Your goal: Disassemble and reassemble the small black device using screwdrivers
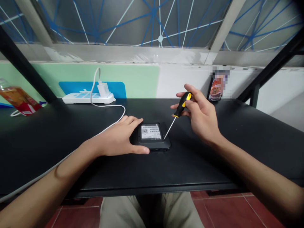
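Basically, black device (154, 143) lies flat on the black desk (152, 172), around mid-scene, white label (150, 131) with a QR code and small print facing up; print too small to read. Left hand (120, 136) clamps the device's left end, thumb along the near edge, index finger at the far edge, other fingers stretched far. Right hand (203, 115) pinches the yellow-and-black handle of a screwdriver (179, 110), thumb against the handle, some fingers spread loose. Hands well apart. Screwdriver slants down to the left, tip at the device by the label's near right corner; can't tell if it sits in a screw. White cable (125, 110) loops past the left hand, runs under or behind the left forearm, to a charger (103, 90) on the white power strip (80, 99), far left. Bottle (20, 98) with orange contents tilts at the left edge. Upright dark item (215, 90) with a food picture, partly pixelated, far right. Patterned window (118, 25) behind; light trousers (121, 212) and red floor tiles (220, 209) near.
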The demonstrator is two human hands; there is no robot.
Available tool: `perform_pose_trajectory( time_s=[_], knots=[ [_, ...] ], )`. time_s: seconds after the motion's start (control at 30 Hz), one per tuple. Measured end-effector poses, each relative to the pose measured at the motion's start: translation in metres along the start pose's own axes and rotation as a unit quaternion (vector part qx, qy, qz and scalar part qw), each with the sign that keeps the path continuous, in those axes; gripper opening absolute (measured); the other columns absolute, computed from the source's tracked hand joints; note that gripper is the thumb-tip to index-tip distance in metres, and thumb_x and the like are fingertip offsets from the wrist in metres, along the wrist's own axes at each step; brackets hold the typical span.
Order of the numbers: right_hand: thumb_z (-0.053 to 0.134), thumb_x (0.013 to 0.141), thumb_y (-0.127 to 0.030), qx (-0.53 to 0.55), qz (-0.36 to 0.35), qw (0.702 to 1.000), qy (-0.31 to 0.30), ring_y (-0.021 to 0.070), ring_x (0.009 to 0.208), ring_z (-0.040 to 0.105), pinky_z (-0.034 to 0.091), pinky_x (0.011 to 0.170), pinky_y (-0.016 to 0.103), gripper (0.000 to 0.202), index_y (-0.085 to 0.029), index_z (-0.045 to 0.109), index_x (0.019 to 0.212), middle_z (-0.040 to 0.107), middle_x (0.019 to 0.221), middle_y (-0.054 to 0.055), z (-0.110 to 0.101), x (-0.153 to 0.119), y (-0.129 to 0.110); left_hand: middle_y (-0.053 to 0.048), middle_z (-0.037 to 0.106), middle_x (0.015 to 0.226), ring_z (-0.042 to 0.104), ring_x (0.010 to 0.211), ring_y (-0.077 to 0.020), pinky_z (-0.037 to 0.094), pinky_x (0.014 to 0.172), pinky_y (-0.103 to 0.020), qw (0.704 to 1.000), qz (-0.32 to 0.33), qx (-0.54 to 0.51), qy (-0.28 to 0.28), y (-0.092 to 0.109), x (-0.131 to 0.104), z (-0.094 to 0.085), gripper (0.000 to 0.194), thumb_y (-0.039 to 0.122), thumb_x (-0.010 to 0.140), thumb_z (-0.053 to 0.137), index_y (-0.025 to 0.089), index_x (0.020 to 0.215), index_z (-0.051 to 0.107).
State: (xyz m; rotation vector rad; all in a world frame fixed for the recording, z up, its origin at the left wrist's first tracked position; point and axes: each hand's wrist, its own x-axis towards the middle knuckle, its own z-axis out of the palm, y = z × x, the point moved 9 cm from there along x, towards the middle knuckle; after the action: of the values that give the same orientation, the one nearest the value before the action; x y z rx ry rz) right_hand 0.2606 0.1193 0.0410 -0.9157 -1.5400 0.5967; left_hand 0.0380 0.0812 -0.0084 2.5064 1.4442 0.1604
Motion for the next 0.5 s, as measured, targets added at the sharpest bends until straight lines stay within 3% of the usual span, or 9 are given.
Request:
perform_pose_trajectory(
  time_s=[0.2, 0.33, 0.5],
  knots=[
    [0.072, 0.088, -0.041, -0.036, -0.043, 0.998, 0.004, 0.0186, 0.074, 0.071, 0.066, 0.062, 0.037, 0.047, -0.039, 0.057, 0.132, 0.063, 0.105, 0.003, -0.0021, 0.0024, -0.0046, -0.016, 0.041, 0.157, 0.025, 0.150, -0.0433, 0.028, 0.121, -0.058, 1.000, 0.002, -0.002, 0.005, -0.0007, -0.0009, -0.0009, 0.112, 0.086, 0.076, 0.057, 0.015, 0.159, 0.031],
    [0.062, 0.094, -0.045, -0.014, -0.025, 1.000, 0.009, 0.0184, 0.075, 0.072, 0.066, 0.061, 0.035, 0.036, -0.038, 0.059, 0.129, 0.063, 0.104, 0.003, -0.0018, 0.0011, -0.0053, -0.016, 0.041, 0.158, 0.026, 0.150, -0.0428, 0.027, 0.121, -0.058, 1.000, 0.002, 0.001, 0.003, 0.0003, 0.0001, -0.0008, 0.112, 0.086, 0.076, 0.057, 0.014, 0.159, 0.031],
    [0.051, 0.098, -0.036, 0.074, 0.044, 0.996, -0.008, 0.0192, 0.081, 0.076, 0.067, 0.063, 0.033, 0.041, -0.029, 0.054, 0.138, 0.067, 0.112, 0.005, 0.0021, -0.0001, 0.0020, -0.016, 0.041, 0.158, 0.026, 0.150, -0.0418, 0.027, 0.122, -0.056, 1.000, 0.000, -0.003, 0.000, 0.0000, 0.0005, -0.0005, 0.112, 0.086, 0.076, 0.057, 0.015, 0.159, 0.031]
  ],
)
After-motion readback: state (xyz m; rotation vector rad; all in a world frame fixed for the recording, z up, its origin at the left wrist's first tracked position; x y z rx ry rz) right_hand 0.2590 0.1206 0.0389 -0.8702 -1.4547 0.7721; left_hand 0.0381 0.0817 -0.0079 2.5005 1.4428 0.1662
